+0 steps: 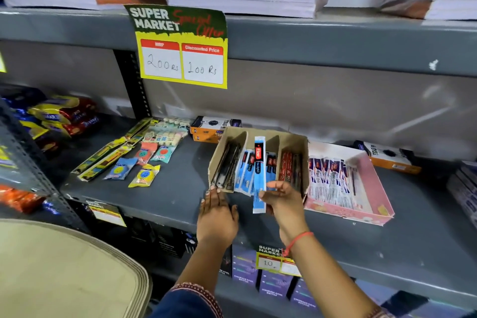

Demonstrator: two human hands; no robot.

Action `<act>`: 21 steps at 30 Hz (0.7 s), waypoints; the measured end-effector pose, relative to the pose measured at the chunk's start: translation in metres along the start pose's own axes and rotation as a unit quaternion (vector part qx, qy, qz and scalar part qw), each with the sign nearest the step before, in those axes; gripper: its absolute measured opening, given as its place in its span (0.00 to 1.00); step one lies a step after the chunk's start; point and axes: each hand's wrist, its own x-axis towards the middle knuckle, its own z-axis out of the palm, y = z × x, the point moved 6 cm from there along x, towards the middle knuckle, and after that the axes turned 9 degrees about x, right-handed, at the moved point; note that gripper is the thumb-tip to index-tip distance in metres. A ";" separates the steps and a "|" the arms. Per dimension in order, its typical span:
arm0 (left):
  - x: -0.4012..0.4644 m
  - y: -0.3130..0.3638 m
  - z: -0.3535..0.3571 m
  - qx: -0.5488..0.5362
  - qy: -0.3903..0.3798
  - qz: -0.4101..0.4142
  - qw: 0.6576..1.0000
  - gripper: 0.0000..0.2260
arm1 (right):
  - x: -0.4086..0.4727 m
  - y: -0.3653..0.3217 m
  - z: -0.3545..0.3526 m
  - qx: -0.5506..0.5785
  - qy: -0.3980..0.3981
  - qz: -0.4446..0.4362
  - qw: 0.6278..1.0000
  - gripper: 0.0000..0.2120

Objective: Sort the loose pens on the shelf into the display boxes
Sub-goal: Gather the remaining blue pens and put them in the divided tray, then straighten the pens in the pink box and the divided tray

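A brown cardboard display box (294,141) with three compartments stands on the grey shelf (167,193): dark pens at the left, blue packets in the middle, red pens at the right. My right hand (282,200) pinches a long blue pen packet (259,162) upright over the middle compartment. My left hand (216,210) lies flat with fingers apart, its fingertips touching the box's front left corner. To the right sits a pink display box (371,183) with white-and-purple pen packets.
Sharpener packets, erasers and long yellow packs (144,155) lie on the shelf's left part. Orange-black boxes (211,126) stand behind the brown box, another (387,157) behind the pink one. A price sign (183,46) hangs from the upper shelf with stacked notebooks. A beige tray (64,271) is at lower left.
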 end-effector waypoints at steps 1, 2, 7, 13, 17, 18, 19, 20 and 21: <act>0.000 -0.002 -0.002 0.006 0.008 0.004 1.000 0.26 | 0.006 -0.002 0.004 -0.036 0.013 -0.018 0.999 0.11; 0.000 -0.004 -0.003 0.010 0.013 0.011 1.000 0.25 | 0.012 -0.004 0.008 -0.076 0.023 -0.037 0.996 0.09; 0.002 -0.013 -0.003 -0.071 0.058 0.060 0.994 0.23 | 0.028 -0.002 0.030 -0.265 0.041 -0.087 0.959 0.11; 0.000 -0.018 -0.002 -0.128 0.089 0.023 0.988 0.26 | 0.039 0.011 0.048 -0.356 0.035 -0.074 0.931 0.18; 0.003 -0.021 0.001 -0.119 0.057 0.004 0.991 0.30 | 0.047 0.012 0.048 -0.404 0.033 -0.037 0.913 0.20; 0.003 -0.021 0.001 -0.117 0.048 0.000 0.992 0.30 | 0.048 0.012 0.049 -0.417 0.032 -0.035 0.908 0.19; 0.003 -0.021 0.002 -0.114 0.037 -0.002 0.993 0.30 | 0.050 0.013 0.050 -0.428 0.029 -0.033 0.903 0.19; 0.004 -0.021 0.004 -0.109 0.028 -0.003 0.994 0.30 | 0.051 0.013 0.052 -0.436 0.027 -0.034 0.899 0.19; 0.004 -0.021 0.005 -0.102 0.020 -0.004 0.995 0.31 | 0.052 0.014 0.054 -0.443 0.023 -0.035 0.895 0.19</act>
